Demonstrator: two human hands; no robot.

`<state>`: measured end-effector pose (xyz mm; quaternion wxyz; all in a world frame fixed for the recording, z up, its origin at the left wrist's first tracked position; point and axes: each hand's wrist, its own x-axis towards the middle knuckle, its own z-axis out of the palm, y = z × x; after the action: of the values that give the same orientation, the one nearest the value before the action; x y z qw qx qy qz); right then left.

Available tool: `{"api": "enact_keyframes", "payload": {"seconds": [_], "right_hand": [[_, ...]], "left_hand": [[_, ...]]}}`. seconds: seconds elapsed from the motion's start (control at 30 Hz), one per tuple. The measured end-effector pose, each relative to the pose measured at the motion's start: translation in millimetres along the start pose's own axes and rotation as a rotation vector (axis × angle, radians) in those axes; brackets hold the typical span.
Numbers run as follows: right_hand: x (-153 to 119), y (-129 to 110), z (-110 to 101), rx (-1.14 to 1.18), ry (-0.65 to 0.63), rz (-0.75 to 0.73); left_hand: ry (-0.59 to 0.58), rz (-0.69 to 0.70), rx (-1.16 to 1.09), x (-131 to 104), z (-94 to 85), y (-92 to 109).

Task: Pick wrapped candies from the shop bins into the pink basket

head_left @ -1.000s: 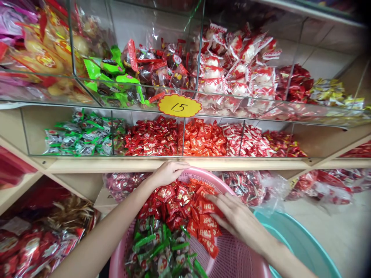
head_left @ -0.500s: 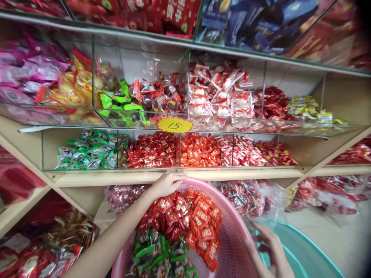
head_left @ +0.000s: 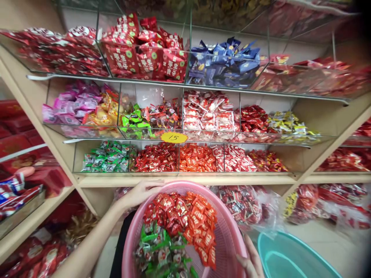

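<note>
A round pink plastic basket (head_left: 230, 231) holds wrapped candies: dark red ones (head_left: 171, 210) at the back, orange-red ones (head_left: 203, 227) on the right and green-and-clear ones (head_left: 162, 247) in front. My left hand (head_left: 145, 192) lies at the basket's far left rim, fingers stretched out flat toward the shelf edge; whether they press on the rim is unclear. On the right side, my right hand (head_left: 251, 258) grips the rim, thumb on the inside and fingers outside. The basket's near edge is cut off by the frame.
Ahead stands a wooden shelf (head_left: 208, 180) with clear bins of candies and a yellow price tag (head_left: 174, 137) marked 15. A teal tub (head_left: 292, 255) stands on the floor at right. Bagged candies (head_left: 243, 204) lie under the shelf. Red packages (head_left: 37, 251) sit lower left.
My view has tilted up, showing more upper shelves. My right hand has closed on the basket's right rim. My left hand has shifted left along the far rim, fingers straighter.
</note>
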<state>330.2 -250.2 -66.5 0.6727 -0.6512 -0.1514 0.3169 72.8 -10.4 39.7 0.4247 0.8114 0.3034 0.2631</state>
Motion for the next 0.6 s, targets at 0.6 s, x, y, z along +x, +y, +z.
{"api": "enact_keyframes", "payload": {"seconds": [0.6], "right_hand": [[-17, -61, 14, 0.058, -0.099, 0.102]], "left_hand": [[0.746, -0.444, -0.964, -110, 57.2, -4]]}}
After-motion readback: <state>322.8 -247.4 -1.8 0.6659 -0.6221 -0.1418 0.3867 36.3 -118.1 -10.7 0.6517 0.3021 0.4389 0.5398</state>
